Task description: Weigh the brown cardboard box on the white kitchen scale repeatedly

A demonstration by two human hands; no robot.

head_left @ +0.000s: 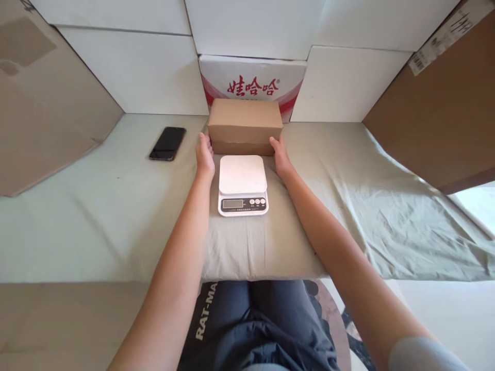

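Observation:
A closed brown cardboard box (244,126) is between my two hands, behind the scale. My left hand (204,154) grips its left end, the fingers along the side. At the opposite end, my right hand (281,155) holds the box with the thumb on the front face near the corner. In front of the box a white kitchen scale (243,175) lies on the cloth, its display and buttons facing me and its plate bare. Whether the box rests on the cloth or is slightly raised, I cannot tell.
To the left lies a black phone (167,144) on the pale green cloth (96,216). White boxes (135,72) and a printed red-and-white carton (253,74) form a wall behind. Large cardboard panels stand at the left (50,103) and right (436,113).

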